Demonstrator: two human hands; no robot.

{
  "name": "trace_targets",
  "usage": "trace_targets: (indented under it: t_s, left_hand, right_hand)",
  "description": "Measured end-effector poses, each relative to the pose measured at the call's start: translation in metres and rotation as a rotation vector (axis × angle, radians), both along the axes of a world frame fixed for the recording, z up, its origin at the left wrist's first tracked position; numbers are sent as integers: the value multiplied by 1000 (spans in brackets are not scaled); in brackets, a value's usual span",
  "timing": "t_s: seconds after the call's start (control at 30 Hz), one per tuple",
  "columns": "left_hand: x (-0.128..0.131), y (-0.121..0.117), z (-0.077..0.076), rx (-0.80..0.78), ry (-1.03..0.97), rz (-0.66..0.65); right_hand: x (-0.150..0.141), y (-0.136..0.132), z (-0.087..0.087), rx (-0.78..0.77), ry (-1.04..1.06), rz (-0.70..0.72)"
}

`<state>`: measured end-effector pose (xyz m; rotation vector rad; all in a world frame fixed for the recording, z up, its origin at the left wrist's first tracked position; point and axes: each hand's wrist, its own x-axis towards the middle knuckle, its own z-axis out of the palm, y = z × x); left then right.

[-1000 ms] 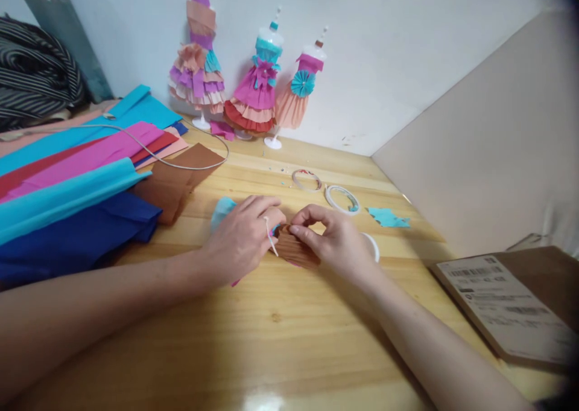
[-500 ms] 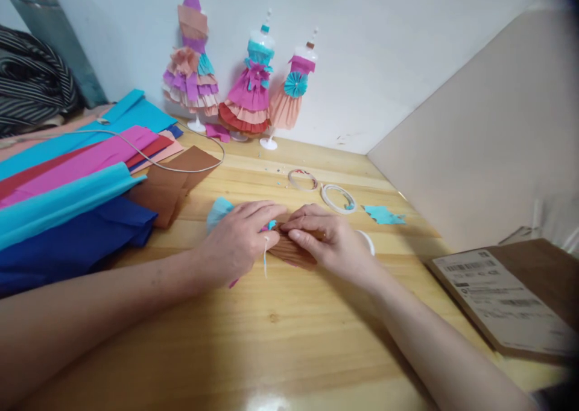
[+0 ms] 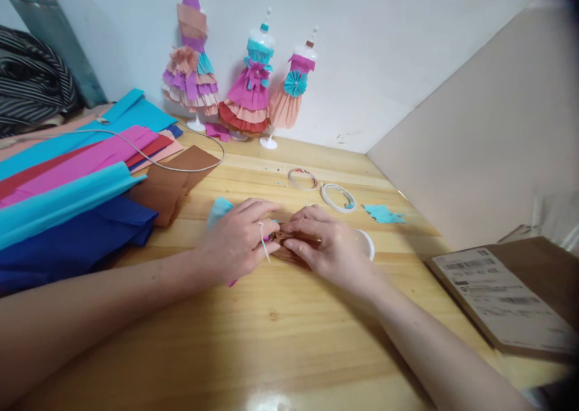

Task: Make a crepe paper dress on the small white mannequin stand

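Brown pleated crepe paper (image 3: pixel 288 254) lies low over the table between my hands, like a skirt on a small dress form lying on its side. The form's white round base (image 3: pixel 371 245) shows behind my right hand, but its body is mostly hidden. My left hand (image 3: pixel 239 239) curls around the upper end, where bits of magenta and turquoise peek out. A thin whitish strip (image 3: pixel 263 242) hangs across its fingers. My right hand (image 3: pixel 332 242) pinches the brown paper's gathered edge between thumb and fingers. Turquoise crepe paper (image 3: pixel 219 212) sticks out behind my left hand.
Three small dress forms in paper dresses (image 3: pixel 253 91) stand against the wall. Folded crepe paper (image 3: pixel 76 187) piles up at left, with a grey cable (image 3: pixel 181 170) across it. Tape rolls (image 3: pixel 338 198), a turquoise scrap (image 3: pixel 383 213) and a cardboard parcel (image 3: pixel 502 296) lie at right.
My right fingers have shifted slightly left, closer to my left hand, and gather the brown paper more tightly. My left fingers have regripped, and the strip on them has swung. The view shifted slightly.
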<state>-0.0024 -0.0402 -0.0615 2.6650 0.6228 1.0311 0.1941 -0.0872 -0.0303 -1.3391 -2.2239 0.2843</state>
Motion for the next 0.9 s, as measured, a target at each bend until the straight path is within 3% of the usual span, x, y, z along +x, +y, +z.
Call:
trace_targets:
  t_s: [0.2,0.4,0.53,0.7,0.8,0.9]
  left_hand:
    - [0,-2,2,-18,27,-1]
    - [1,-3,3,-34,55,31]
    - [1,-2,2,194,85,39]
    - [1,-2,3,557,162,-77]
    - [1,-1,-3,633,176,-108]
    - [1,1,-10,648,214,-101]
  right_hand:
    - [-5,-1,-3,53,-18,-3]
    - [1,1,2,-57,158,-76]
    - [10,6,5,-195,254,-119]
    - [13,11,2,-360,411,-60]
    - [19,14,5,-386,481,-67]
    - [29,14,14,-372,366,-115]
